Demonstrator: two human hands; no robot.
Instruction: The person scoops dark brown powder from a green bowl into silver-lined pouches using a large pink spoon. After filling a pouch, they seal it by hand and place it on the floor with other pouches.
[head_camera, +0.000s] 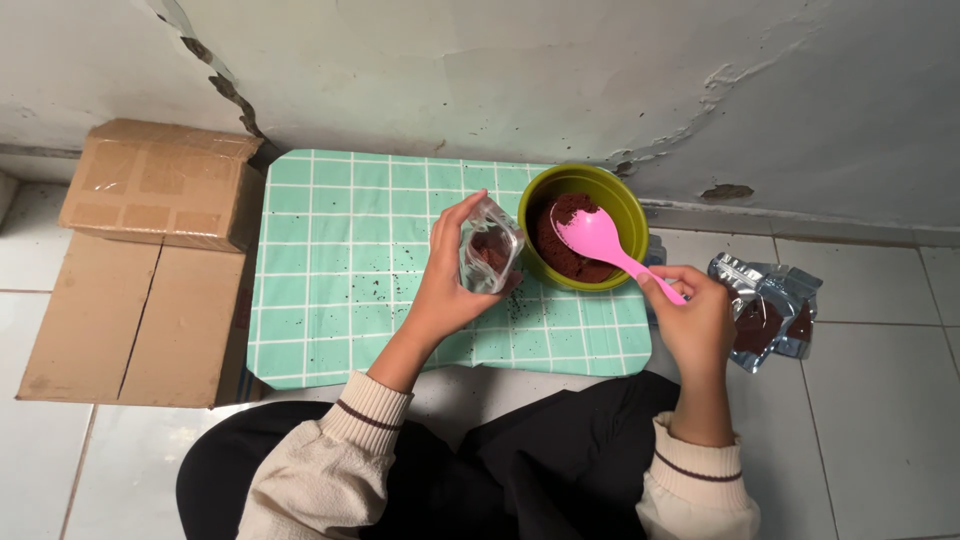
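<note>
Left hand (445, 285) gripping a clear pouch (489, 257) of brown powder, right hand (694, 322) clutching a pink spoon (606, 245) over the green bowl (623, 205), silver-blue packets (768, 305) just right of it.

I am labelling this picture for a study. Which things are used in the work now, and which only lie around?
In use:
- left hand holding a small clear pouch
- right hand holding a pink spoon
- green bowl of dark brown powder
- green checked mat

Lying about:
- cardboard box
- filled pouches on the floor tiles
</note>
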